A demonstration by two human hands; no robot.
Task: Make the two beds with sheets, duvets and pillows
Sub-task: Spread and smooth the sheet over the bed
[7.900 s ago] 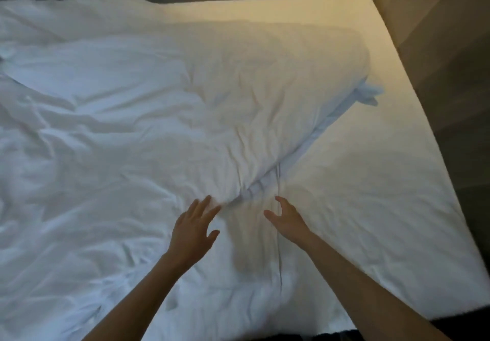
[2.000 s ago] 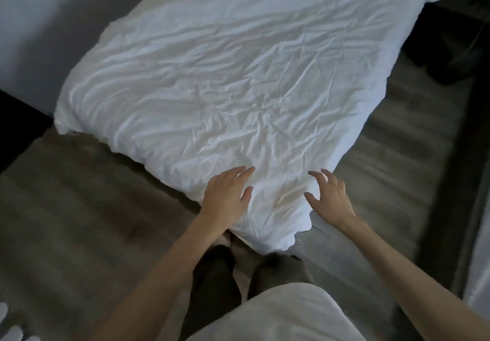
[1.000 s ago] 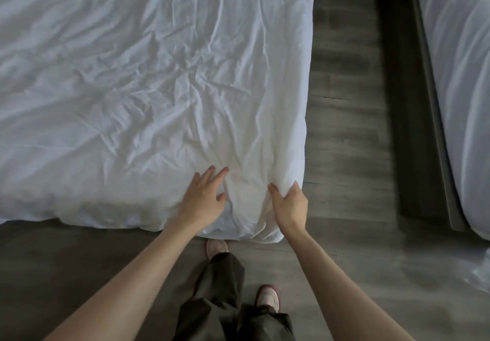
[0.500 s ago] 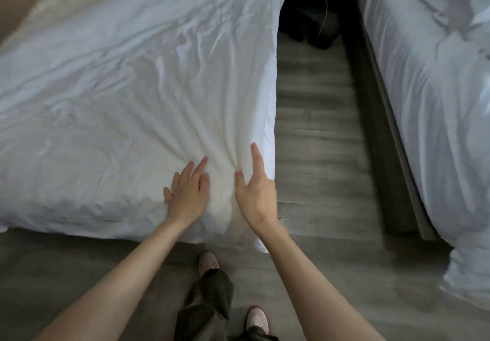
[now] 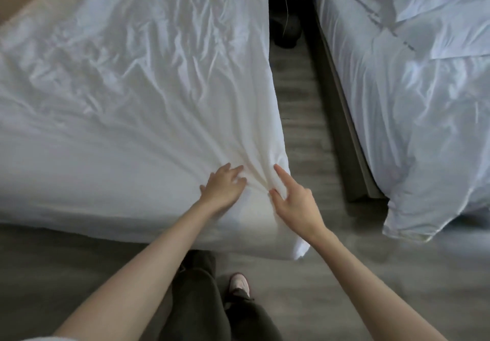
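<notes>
Smoothing seems the step: left hand (image 5: 222,185) and right hand (image 5: 291,200) press flat, uncurled, on the duvet (image 5: 138,96) at the bed's (image 5: 39,9) foot corner, whose bunched creases (image 5: 256,173) likely need sweeping outward.

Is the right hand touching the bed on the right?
No, the right hand rests beside the left hand on the duvet at the left of the view.
</notes>
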